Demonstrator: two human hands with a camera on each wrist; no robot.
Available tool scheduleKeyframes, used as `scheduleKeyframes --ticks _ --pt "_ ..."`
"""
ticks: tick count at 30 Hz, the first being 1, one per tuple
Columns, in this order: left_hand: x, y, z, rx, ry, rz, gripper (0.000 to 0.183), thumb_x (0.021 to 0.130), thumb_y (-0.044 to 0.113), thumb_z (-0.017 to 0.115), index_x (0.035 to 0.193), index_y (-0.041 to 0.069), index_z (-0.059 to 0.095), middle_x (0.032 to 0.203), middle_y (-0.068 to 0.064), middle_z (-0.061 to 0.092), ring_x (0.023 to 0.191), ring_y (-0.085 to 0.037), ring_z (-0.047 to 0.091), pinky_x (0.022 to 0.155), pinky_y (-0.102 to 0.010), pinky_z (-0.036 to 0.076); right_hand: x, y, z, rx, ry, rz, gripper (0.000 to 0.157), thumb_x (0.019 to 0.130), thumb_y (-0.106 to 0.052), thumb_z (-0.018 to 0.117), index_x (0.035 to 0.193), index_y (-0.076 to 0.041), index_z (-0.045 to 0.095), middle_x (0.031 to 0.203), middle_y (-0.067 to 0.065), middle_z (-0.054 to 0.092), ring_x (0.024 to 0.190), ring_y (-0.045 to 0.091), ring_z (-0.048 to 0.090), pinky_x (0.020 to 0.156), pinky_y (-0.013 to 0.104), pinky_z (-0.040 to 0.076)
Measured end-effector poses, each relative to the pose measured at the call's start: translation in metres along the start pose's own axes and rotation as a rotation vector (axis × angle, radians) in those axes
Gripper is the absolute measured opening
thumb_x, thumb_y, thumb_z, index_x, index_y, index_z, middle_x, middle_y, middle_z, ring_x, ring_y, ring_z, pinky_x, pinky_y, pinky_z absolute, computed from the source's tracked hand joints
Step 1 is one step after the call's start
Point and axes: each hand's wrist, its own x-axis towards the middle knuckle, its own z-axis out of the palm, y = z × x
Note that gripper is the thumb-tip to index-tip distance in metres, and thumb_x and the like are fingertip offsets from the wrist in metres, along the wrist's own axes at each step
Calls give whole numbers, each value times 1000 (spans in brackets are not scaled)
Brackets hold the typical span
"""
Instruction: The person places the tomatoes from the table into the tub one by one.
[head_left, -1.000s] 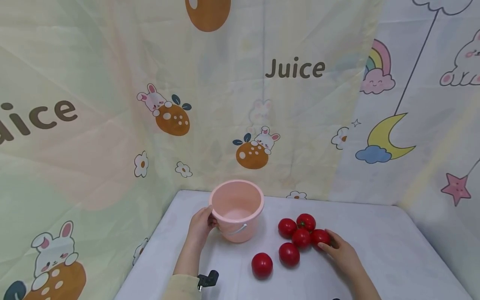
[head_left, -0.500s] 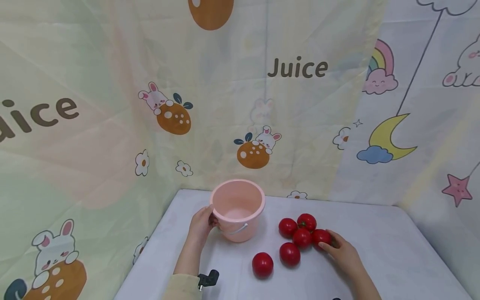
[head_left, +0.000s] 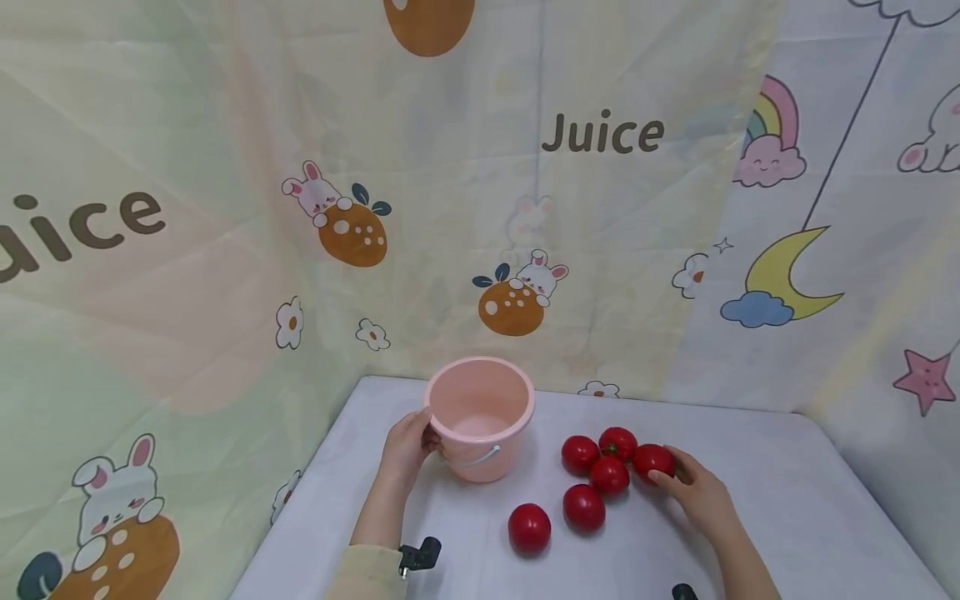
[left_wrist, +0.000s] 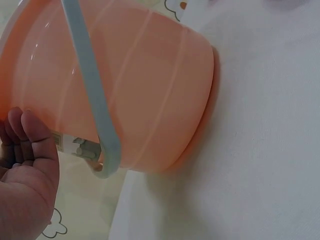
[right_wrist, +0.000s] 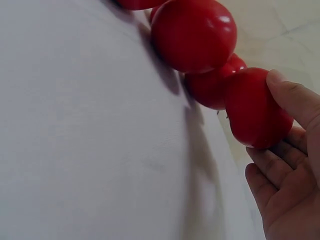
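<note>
A pink bucket [head_left: 489, 463] with a pale handle [left_wrist: 90, 75] stands upright near the back of the table. My left hand [head_left: 405, 450] holds its rim on the left side; the left wrist view shows the fingers against the bucket's wall, the thumb hidden. With thumb and fingers, my right hand [head_left: 703, 498] grips a red tomato [head_left: 653, 463], seen in the right wrist view [right_wrist: 257, 110] raised off the cloth. Left of it lie several more: a tomato [head_left: 580, 455], a tomato with a green stem [head_left: 618, 443], a tomato [head_left: 609, 476] and a nearer tomato [head_left: 583, 508].
Another tomato [head_left: 529, 530] lies apart at the front, between the bucket and my right forearm. A white cloth covers the table [head_left: 772, 492]. Printed curtains [head_left: 600, 217] hang behind and along both sides. A black wrist mount [head_left: 420, 554] sits on my left wrist.
My right hand has lifted the gripped tomato slightly up and away from the cluster. The left hand keeps its hold on the bucket. The whole head view has shifted slightly.
</note>
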Motion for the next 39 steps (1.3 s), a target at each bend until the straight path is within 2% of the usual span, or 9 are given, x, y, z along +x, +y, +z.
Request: scheduleKeyframes --ticks 7,11,16,25,39 --pt "-4 4 1 3 -14 4 42 101 39 52 114 0 63 89 -4 63 84 -18 60 80 -29 55 -2 -15 -13 -19 28 -70 95 86 -67 60 155 -9 29 154 27 35 140 50 34 98 55 50" --pt "-3 4 1 6 -6 1 42 102 38 51 118 0 62 90 -4 63 84 -17 61 79 -29 55 -2 -25 -20 -6 42 -109 92 88 -63 61 155 -9 28 154 27 35 139 50 35 96 55 51" --pt "-1 -1 2 0 16 13 45 101 39 53 119 -2 62 90 -5 64 83 -18 62 76 -28 55 -2 -35 -26 -4 57 -130 90 89 -59 62 156 -10 26 154 28 34 139 51 35 95 55 51" --pt "-2 0 1 -8 12 10 47 101 38 52 120 -5 60 89 -6 64 82 -18 62 75 -28 56 -2 -53 -39 2 55 -171 93 88 -60 64 157 -13 23 155 28 33 139 52 34 93 56 52" --pt "-2 0 0 5 15 12 46 101 40 52 120 -1 62 92 -7 65 84 -19 63 77 -29 56 1 -91 -56 6 64 -224 92 87 -61 63 158 -18 23 156 24 33 140 50 33 95 60 50"
